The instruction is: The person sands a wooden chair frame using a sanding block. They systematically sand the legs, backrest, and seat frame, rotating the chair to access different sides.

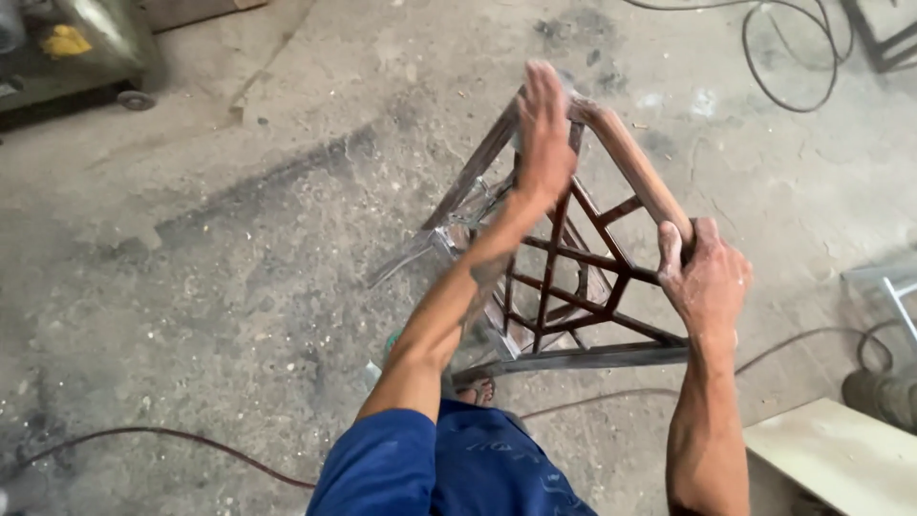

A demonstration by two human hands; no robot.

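Note:
A rusty brown metal frame (611,253), built of square tubes with a lattice of thin bars inside, stands tilted on the concrete floor. My left hand (543,129) reaches far out and lies flat, fingers together, on the frame's top far corner. My right hand (705,279) is closed around the near end of the frame's upper right tube. The frame's lower edge rests near my sandalled foot (476,388). My blue trousers (449,468) fill the bottom of the view.
Black cables (793,57) loop at the top right, and a thin cable (162,435) runs along the floor at the lower left. A pale board (841,454) lies at the bottom right, with light metal tubing (893,291) beyond it. A wheeled machine (76,57) stands top left.

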